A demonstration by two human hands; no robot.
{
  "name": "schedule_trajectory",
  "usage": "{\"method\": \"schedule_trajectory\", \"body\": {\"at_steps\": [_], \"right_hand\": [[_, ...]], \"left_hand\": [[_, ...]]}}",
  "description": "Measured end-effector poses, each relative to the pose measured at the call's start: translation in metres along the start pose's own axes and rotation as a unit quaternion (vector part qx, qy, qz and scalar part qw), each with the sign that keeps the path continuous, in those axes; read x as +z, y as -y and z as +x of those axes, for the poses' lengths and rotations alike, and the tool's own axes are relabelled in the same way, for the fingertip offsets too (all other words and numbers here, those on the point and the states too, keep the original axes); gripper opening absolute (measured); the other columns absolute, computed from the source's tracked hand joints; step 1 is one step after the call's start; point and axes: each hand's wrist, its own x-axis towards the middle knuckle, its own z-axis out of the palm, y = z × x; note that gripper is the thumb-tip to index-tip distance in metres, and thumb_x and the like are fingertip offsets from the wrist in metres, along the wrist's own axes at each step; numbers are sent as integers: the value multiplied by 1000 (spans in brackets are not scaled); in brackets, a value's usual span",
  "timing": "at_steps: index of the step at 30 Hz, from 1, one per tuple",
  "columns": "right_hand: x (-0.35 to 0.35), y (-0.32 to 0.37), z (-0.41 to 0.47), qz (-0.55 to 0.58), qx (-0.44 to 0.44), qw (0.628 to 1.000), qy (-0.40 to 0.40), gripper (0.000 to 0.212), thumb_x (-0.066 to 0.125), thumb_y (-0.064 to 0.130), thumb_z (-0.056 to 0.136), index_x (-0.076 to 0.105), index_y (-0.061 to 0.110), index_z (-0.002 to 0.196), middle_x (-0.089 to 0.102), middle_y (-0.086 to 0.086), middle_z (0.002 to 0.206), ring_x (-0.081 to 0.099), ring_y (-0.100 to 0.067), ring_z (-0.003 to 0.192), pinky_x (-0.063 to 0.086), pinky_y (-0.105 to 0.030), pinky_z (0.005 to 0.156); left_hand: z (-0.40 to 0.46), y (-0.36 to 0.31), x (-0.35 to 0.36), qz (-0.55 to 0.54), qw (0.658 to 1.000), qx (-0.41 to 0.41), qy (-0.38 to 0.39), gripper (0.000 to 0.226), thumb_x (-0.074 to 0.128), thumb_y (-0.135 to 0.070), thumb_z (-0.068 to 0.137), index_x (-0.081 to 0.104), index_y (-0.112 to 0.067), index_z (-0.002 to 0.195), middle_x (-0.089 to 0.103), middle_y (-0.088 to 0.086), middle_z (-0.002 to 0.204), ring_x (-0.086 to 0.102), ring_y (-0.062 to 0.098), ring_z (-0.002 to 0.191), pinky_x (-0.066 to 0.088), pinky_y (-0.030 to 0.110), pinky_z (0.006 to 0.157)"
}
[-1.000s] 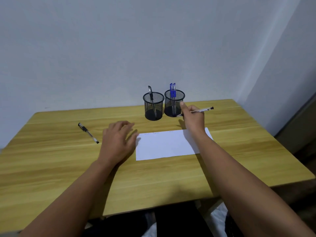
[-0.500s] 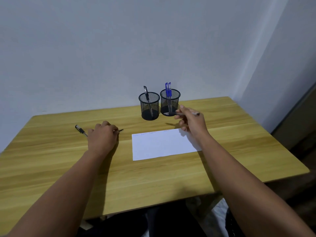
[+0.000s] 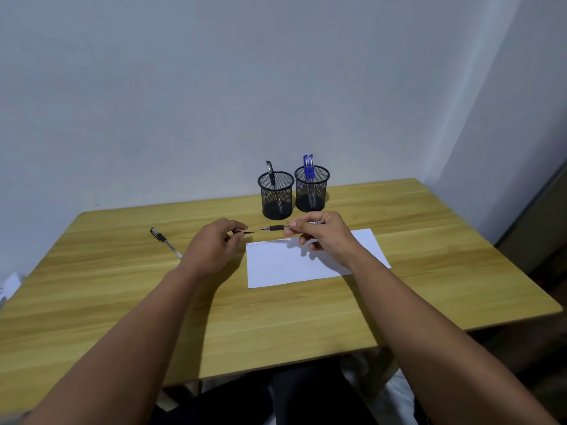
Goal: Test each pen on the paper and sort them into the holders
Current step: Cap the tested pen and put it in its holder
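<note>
My right hand (image 3: 322, 237) holds an uncapped black-grip pen (image 3: 277, 228) level above the top edge of the white paper (image 3: 294, 265), tip pointing left. My left hand (image 3: 214, 246) is closed on a small dark pen cap (image 3: 244, 232), a short gap from the pen's tip. Another capped black pen (image 3: 164, 240) lies on the wooden table (image 3: 122, 286) left of my left hand. The left mesh holder (image 3: 276, 194) has one black pen in it. The right mesh holder (image 3: 312, 188) has two blue pens. Faint scribbles mark the paper's top edge.
The holders stand side by side near the table's back edge, against a pale wall. The table's right edge runs close to a corner of the room. Something white sits at the far left, off the table.
My left hand picked up the cap from the table and moved right toward the pen. My right hand came back from the holders and turned the pen tip leftward.
</note>
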Motion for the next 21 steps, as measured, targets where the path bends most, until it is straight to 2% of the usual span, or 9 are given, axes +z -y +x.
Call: {"method": "schedule_trajectory", "body": {"at_steps": [7,12,15,18,21], "right_hand": [[7,2,0,-11,2,1000,12,20,82,21,96,84,6,109,85,-11,103,63,-9,65,47,-22,59],[9,2,-2,-26,10,999,18,18,83,25,95,85,11,106,85,-8,104,61,-9,66,47,-23,60],[6,8,-4,-27,28,999,16,14,85,21,93,87,13,105,85,-8,104,58,-8,64,45,-20,56],[5,14,-6,-33,38,998,30,15,85,14,91,87,15,106,85,-10,106,57,-5,61,43,-17,53],[10,14,-6,-16,37,999,29,15,84,9,92,85,11,106,84,-11,101,50,-7,58,38,-17,50]], "left_hand": [[-1,-14,3,6,1000,28,-6,20,62,-25,98,73,-28,115,63,-13,104,63,7,83,54,35,75],[0,-25,5,-18,999,30,16,18,64,-25,97,75,-27,111,66,-10,102,64,8,85,52,29,73],[2,-31,0,-182,982,-58,12,15,71,-21,94,76,-21,108,74,2,96,71,16,83,56,27,74],[6,-45,-8,-377,916,-137,-19,21,74,-10,91,74,-7,111,73,12,91,74,18,81,56,26,72],[10,-58,-9,-427,886,-177,-34,17,72,-11,92,74,-3,107,75,10,91,73,17,83,61,32,81]]}}
